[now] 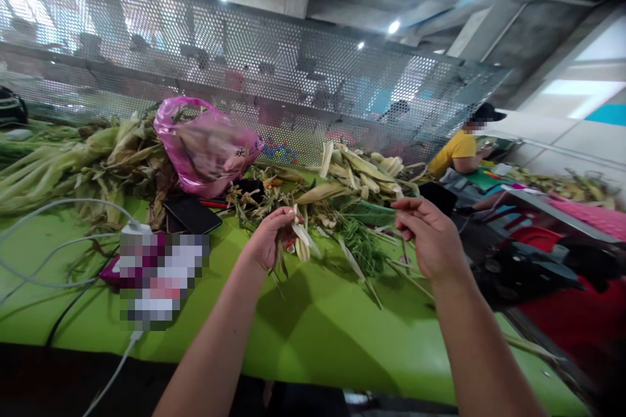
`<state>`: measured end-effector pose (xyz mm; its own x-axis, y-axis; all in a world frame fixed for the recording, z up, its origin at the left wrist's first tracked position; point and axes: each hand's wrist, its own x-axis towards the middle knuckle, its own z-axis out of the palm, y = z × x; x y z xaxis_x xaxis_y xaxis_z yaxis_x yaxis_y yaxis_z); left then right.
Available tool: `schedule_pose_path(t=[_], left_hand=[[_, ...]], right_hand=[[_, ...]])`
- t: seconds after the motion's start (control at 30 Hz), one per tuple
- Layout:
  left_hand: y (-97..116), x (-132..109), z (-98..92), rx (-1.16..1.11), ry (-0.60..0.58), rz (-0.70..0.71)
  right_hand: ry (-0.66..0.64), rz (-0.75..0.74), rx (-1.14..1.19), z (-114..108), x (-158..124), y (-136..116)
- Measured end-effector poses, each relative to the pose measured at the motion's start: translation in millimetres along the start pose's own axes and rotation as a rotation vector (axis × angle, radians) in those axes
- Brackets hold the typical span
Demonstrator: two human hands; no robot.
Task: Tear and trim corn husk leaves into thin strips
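Note:
My left hand (268,238) is closed on a small bundle of pale corn husk strips (303,242), with thin dry ends hanging below the fingers. To the right, my right hand (433,238) is raised over the table, thumb and fingertips pinched together. Whatever sits in that pinch, perhaps something very thin, is too small to make out. Between and behind the hands lie feathery green sprigs (362,246) and scattered dry stems. A heap of cut dry husks (366,172) stands just beyond them.
The green table (327,345) also bears a pink plastic bag (210,156), a larger heap of husks (107,156), a black phone (194,214) and white cables (53,202) at left. A perforated metal screen (274,71) runs behind. A person in yellow (450,151) sits at right.

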<state>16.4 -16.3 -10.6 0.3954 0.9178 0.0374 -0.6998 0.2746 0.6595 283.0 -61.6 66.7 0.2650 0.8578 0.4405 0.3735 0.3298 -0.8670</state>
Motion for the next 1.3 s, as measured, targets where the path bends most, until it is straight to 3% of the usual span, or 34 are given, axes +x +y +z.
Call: schedule_pose_path(t=[0.1,0.3,0.47,0.63,0.77,1.0,1.13,1.3], left_hand=[[1.0,1.4,-1.4,-0.04,0.006,-0.005],[-0.9,-2.7,3.6,0.03,0.02,-0.026],[-8.6,-7.7,15.9,0.116,-0.069,-0.063],[-18.0,-10.7,24.5,0.135,-0.153,-0.127],[-18.2,-8.7,20.2,0.142,-0.153,-0.139],[-11.1,-2.2,10.6,0.063,-0.016,-0.06],[-11.3,-1.3,9.1,0.073,-0.014,-0.068],[-12.8,0.0,8.2,0.096,0.048,-0.074]], right_hand=[[-0.005,0.01,-0.074,-7.2,-1.2,5.9],[-0.238,0.06,-0.122,-2.1,-6.9,5.9],[-0.439,0.101,-0.075,17.7,-11.8,-8.9],[-0.547,0.129,-0.02,44.3,-16.9,-21.6],[-0.483,0.087,0.048,50.7,-13.8,-17.7],[-0.169,0.027,0.016,29.8,-3.7,-7.3],[-0.149,-0.02,-0.174,21.7,-2.6,-1.7],[-0.082,-0.128,-0.633,28.3,-2.5,2.9]])
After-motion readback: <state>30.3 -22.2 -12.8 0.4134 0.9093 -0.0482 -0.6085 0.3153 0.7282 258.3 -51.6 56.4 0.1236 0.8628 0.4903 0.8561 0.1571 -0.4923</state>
